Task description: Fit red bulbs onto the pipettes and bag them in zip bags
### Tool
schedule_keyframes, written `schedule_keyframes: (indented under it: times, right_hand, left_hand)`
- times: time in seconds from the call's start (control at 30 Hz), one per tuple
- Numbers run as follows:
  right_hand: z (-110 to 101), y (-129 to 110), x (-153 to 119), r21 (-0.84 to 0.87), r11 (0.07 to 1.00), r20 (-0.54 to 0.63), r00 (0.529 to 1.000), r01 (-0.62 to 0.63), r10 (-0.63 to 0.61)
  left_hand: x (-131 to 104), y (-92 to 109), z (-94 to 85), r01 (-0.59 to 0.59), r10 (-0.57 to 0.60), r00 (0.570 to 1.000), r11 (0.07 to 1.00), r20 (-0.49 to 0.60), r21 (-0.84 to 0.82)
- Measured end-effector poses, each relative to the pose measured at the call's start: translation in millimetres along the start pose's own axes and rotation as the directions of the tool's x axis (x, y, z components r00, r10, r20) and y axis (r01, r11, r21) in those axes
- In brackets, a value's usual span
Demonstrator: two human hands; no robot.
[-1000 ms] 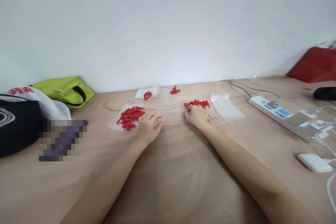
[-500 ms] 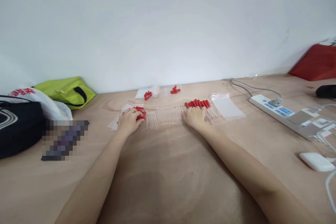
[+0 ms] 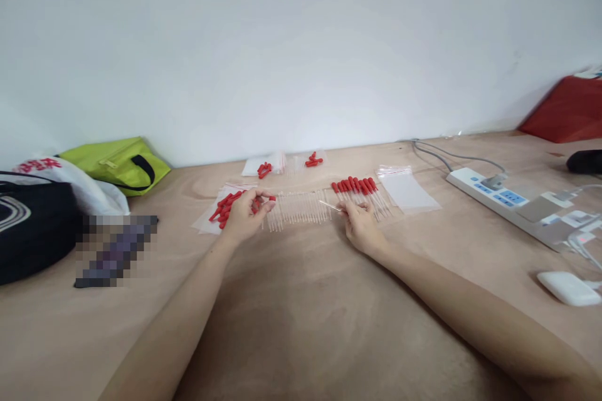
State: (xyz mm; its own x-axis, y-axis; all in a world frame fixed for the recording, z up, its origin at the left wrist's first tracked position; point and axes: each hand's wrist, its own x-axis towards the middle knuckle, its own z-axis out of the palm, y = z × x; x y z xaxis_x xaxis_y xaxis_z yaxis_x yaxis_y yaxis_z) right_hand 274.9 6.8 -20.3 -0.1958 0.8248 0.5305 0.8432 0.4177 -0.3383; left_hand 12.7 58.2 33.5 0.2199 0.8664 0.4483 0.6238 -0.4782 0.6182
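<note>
My left hand (image 3: 249,215) pinches a red rubber dropper bulb (image 3: 272,198) between thumb and fingers. In my right hand (image 3: 359,225) is a thin clear glass dropper tube (image 3: 330,205), its free end pointing left toward the bulb but apart from it. Between and behind the hands lies a row of bare glass tubes (image 3: 301,208). Loose red bulbs (image 3: 226,205) are heaped on a clear plastic bag left of my left hand. Beyond my right hand lie several droppers with red bulbs (image 3: 355,186) fitted on their tubes, side by side.
A flat zip bag (image 3: 409,189) lies right of the droppers. Small bags with red bulbs (image 3: 264,170) sit near the wall. A power strip (image 3: 508,207), cables and a white case (image 3: 568,289) are at the right. Bags, including a yellow-green one (image 3: 115,163), stand at the left.
My left hand has lifted from the heap with a red bulb and moved right. My right hand has picked a glass tube from the row and drawn back slightly, turning it leftward.
</note>
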Motion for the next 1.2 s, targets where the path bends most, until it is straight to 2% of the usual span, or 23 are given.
schedule_keyframes:
  times: [0.07, 0.13, 0.2, 0.27, 0.33, 0.57, 0.63, 0.73, 0.83, 1.2]
  right_hand:
    - [0, 0, -1, 0.035, 0.997, -0.012, 0.998, 0.062, -0.061]
    - [0, -3, -1, 0.04, 0.993, 0.009, 0.993, 0.114, -0.115]
    - [0, -7, -1, 0.045, 0.989, 0.044, 0.988, 0.144, -0.146]
    - [0, -9, -1, 0.053, 0.988, 0.063, 0.987, 0.146, -0.15]
    - [0, -10, -1, 0.063, 0.989, 0.06, 0.989, 0.131, -0.134]
    - [-2, -11, -1, 0.083, 0.992, 0.041, 0.994, 0.095, -0.099]
    - [-3, -11, -1, 0.09, 0.991, 0.041, 0.993, 0.104, -0.108]
    - [-3, -12, -1, 0.11, 0.987, 0.04, 0.992, 0.115, -0.12]
    - [-3, -12, -1, 0.118, 0.986, 0.042, 0.991, 0.122, -0.127]
    - [-5, -5, 0, 0.139, 0.973, 0.128, 0.971, 0.184, -0.202]
  left_hand:
    - [-7, 13, 18.5, 0.016, -0.031, 0.998, 0.961, -0.05, -0.277]
    - [-17, 24, 36.6, 0.036, -0.08, 0.994, 0.884, -0.073, -0.466]
    - [-28, 32, 50.2, 0.053, -0.09, 0.995, 0.848, -0.045, -0.527]
    - [-36, 35, 58.3, 0.093, -0.092, 0.995, 0.838, 0.029, -0.538]
    - [-42, 35, 62.6, 0.116, -0.093, 0.993, 0.839, 0.069, -0.531]
    - [-44, 29, 69.4, 0.149, -0.128, 0.989, 0.881, 0.077, -0.449]
    - [-43, 29, 67.7, 0.117, -0.107, 0.993, 0.922, 0.045, -0.37]
    - [-41, 31, 63.2, 0.02, -0.016, 0.999, 0.987, 0.029, -0.161]
    - [-40, 32, 60.7, -0.072, 0.072, 0.996, 0.997, 0.057, -0.006]
    - [-41, 31, 60.1, -0.131, 0.123, 0.984, 0.989, 0.126, 0.064]
